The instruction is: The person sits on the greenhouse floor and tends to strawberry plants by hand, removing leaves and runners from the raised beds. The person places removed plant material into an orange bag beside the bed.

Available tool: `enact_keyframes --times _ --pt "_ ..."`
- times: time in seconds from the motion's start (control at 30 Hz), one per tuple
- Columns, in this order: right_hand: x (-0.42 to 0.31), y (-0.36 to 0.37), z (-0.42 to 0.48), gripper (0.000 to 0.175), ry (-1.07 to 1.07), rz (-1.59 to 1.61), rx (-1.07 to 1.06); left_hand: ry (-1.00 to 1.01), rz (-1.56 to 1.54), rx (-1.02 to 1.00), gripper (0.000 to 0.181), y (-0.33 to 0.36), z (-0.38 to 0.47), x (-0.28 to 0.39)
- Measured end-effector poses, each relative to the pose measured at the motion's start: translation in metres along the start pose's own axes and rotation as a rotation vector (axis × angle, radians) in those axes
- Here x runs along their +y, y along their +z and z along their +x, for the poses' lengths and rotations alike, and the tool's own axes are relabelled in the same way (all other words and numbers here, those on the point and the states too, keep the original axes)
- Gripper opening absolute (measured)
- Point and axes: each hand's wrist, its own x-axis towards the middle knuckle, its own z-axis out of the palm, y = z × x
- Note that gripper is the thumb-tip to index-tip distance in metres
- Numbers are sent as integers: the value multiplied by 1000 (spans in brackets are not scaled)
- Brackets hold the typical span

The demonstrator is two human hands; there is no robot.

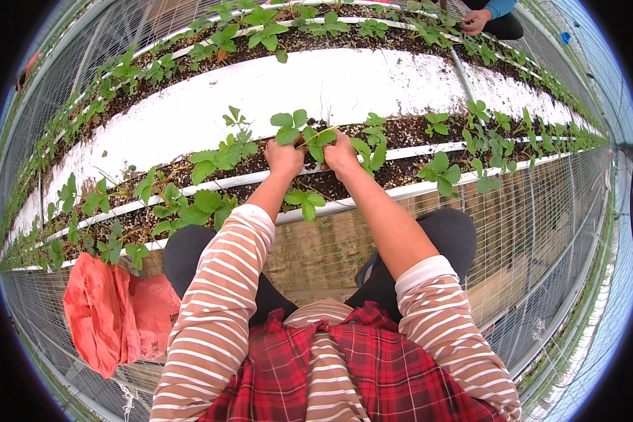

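A young strawberry plant (pixel 320 138) stands in the near planting row, with my hands on either side of it. My left hand (pixel 285 158) is at its left, fingers curled inward and partly covered by leaves. From the other side my right hand (pixel 341 154) grips the plant, and a yellowish stem runs up to its fingers. Both sets of fingertips are low at the dark potting soil (pixel 401 133), so their exact hold is hidden. More strawberry leaves (pixel 221 157) grow left of my left hand. Below my wrists a leafy sprig (pixel 306 202) hangs over the white front rail (pixel 343 205).
White sheeting (pixel 316 79) separates the near row from a far strawberry row (pixel 264 34). Another person's hand (pixel 475 22) is at the far row, upper right. A red plastic bag (pixel 103 311) lies left of my knee. Wire mesh (pixel 506 221) spans beside the bed.
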Motion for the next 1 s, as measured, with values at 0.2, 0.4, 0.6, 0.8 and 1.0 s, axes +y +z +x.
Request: enact_keyframes --times 0.2,0.4,0.6,0.8,1.0 --pt "4 -4 -5 8 30 46 -139 7 117 43 26 8 4 3" --pt "-22 -20 -25 7 14 265 83 88 -140 51 21 -6 -1 -14" --pt "-46 -25 -45 9 -635 -200 394 -105 -600 -66 31 -74 -33 20" --pt "-48 43 -130 27 -707 -426 -13 -96 -1518 -420 49 -106 -125 37" --pt "-34 65 -180 45 -922 -379 -264 -373 -1563 37 21 -114 -157 -13"
